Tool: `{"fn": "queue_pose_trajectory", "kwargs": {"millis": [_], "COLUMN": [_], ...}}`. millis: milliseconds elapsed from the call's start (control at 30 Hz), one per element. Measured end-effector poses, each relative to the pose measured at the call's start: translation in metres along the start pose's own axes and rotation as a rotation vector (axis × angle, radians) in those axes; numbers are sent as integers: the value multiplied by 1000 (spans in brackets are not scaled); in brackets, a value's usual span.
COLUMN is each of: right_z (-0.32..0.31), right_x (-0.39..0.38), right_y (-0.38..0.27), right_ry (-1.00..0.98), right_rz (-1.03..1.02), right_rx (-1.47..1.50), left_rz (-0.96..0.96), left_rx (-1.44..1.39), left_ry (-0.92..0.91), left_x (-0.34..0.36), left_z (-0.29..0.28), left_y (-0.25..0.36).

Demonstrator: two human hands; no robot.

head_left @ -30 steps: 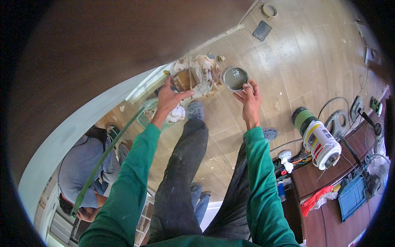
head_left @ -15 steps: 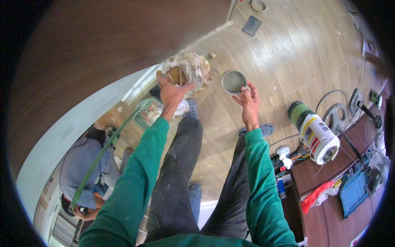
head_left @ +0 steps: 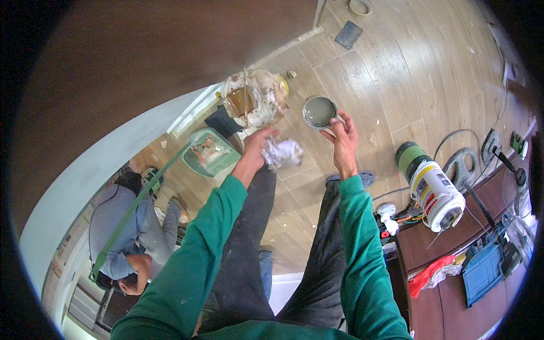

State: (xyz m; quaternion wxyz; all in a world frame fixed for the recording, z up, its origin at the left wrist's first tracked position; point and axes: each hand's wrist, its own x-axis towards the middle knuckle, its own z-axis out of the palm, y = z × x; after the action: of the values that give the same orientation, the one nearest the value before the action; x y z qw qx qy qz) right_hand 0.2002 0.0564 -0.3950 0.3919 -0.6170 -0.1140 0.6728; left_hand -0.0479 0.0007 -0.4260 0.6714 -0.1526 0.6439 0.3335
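Note:
My left hand (head_left: 255, 150) grips a crumpled white cloth (head_left: 285, 153) above my left leg. My right hand (head_left: 343, 139) holds a round tin (head_left: 318, 111) by its right side, with grey material inside. Beyond my left hand lies a stained heap of crumpled sheeting (head_left: 267, 93) with a thin stick across a brown, glossy patch. A dark square pad (head_left: 223, 119) lies just below it, beside a pale green tub (head_left: 221, 153) with scraps inside.
A co-worker (head_left: 113, 226) crouches at the lower left behind a long green strip (head_left: 122, 238). A white bucket (head_left: 436, 195), cords and tools lie right. A blue case (head_left: 481, 272) sits on brown furniture (head_left: 442, 317). A tape roll (head_left: 360, 7) lies far back.
My left hand has moved down and right from the stained heap and now has the white cloth, lifted away from the green tub. The tin in my right hand has shifted slightly left.

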Motion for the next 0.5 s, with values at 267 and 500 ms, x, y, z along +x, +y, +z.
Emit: {"fn": "queue_pose_trajectory", "kwargs": {"millis": [267,500], "right_z": [2,16], "right_x": [6,16], "right_y": [-8,-7], "right_ry": [-47,-87], "right_rz": [28,27], "right_rx": [-62,-45], "left_rz": [-65,97], "left_rx": [-530,-448], "left_ry": [-50,49], "left_x": [42,23], "left_z": [26,7], "left_y": [8,13]}}
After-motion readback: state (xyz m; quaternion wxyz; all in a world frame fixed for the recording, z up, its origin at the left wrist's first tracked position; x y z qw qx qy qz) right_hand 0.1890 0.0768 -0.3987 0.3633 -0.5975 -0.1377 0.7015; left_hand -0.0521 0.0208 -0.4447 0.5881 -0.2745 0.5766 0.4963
